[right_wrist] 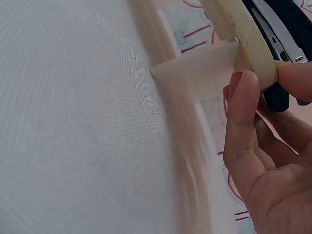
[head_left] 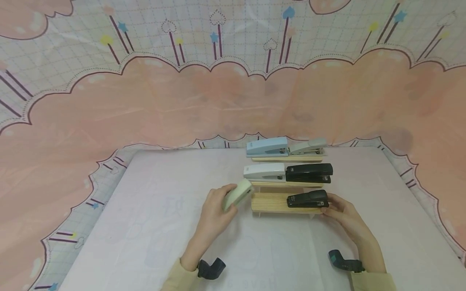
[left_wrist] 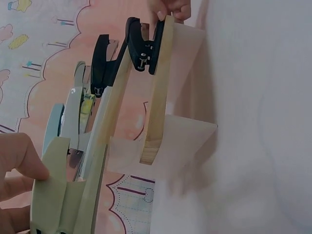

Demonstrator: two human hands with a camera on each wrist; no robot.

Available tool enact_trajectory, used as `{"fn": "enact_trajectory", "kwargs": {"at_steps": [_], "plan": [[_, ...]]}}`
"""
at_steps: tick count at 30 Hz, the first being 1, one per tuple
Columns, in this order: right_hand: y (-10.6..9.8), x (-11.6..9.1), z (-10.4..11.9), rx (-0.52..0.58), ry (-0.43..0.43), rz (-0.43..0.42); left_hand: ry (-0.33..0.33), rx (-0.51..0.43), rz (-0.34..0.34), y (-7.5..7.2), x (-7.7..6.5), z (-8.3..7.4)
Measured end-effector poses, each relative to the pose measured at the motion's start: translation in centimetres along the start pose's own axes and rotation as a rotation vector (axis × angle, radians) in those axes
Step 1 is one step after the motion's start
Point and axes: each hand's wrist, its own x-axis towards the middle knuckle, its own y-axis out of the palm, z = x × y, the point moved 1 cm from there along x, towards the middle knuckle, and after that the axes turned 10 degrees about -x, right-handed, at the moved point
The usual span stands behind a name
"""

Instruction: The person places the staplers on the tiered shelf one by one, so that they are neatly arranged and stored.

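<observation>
My left hand [head_left: 212,214] holds a light green stapler [head_left: 238,195] tilted in the air, just left of the lowest wooden shelf board [head_left: 268,204]. In the left wrist view, the thumb and fingers grip that stapler [left_wrist: 51,195] by its sides. A small black stapler [head_left: 307,199] lies on the right half of the board. At the board's right end is my right hand [head_left: 347,218]. The right wrist view has its thumb and fingertips pinching the board's end [right_wrist: 265,73], close beside the black stapler's base.
Behind, the middle tier bears a white stapler [head_left: 263,172] and a larger black stapler [head_left: 309,173]. On the back tier sit a light blue stapler [head_left: 267,146] and a grey-green stapler [head_left: 308,146]. Translucent supports [left_wrist: 187,134] hold the boards above the white table [head_left: 153,210].
</observation>
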Motion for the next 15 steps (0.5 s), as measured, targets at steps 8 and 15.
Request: {"fn": "enact_trajectory", "kwargs": {"at_steps": [8, 15], "plan": [[0.0, 0.1, -0.2, 0.009, -0.006, 0.000, 0.036, 0.008, 0.002, 0.0, 0.0, -0.7], [0.0, 0.1, -0.1, 0.012, -0.002, -0.002, 0.086, 0.031, 0.020, 0.1, 0.1, -1.2]]}}
